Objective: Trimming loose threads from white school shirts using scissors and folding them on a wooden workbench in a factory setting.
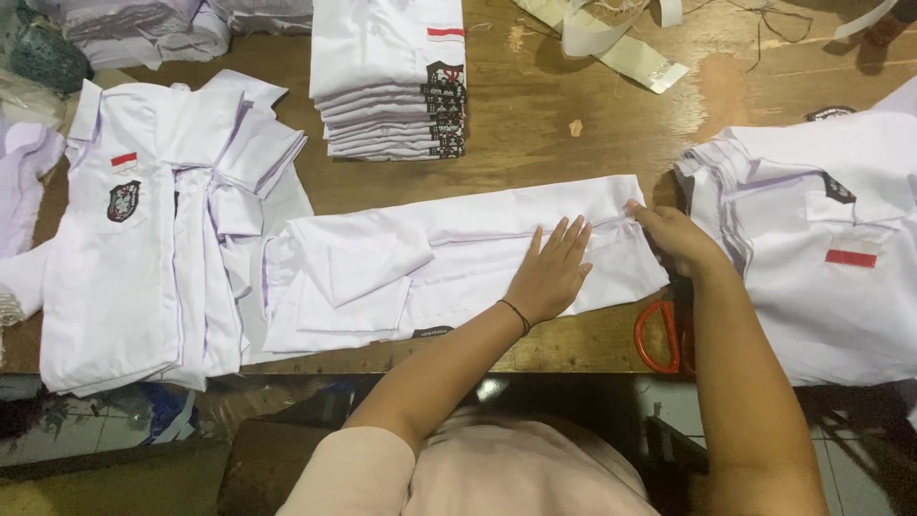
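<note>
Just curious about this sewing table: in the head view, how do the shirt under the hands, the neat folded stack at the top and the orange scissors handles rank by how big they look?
1. Shirt being folded, flat under the left hand and pinched by the right hand.
2. Folded stack; farther from the camera, so its true size is unsure.
3. Scissors handles, partly hidden.

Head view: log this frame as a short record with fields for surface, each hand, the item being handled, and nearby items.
surface: wooden table
item handled: white shirt, lying flat, partly folded lengthwise
left hand: left hand pressed flat on the shirt, fingers spread
right hand: right hand pinching the shirt's right end
nearby, top: stack of folded shirts
nearby, left: open shirt pile
nearby, right: second shirt pile
tool: red-handled scissors at the table edge, partly hidden by the right arm
</note>
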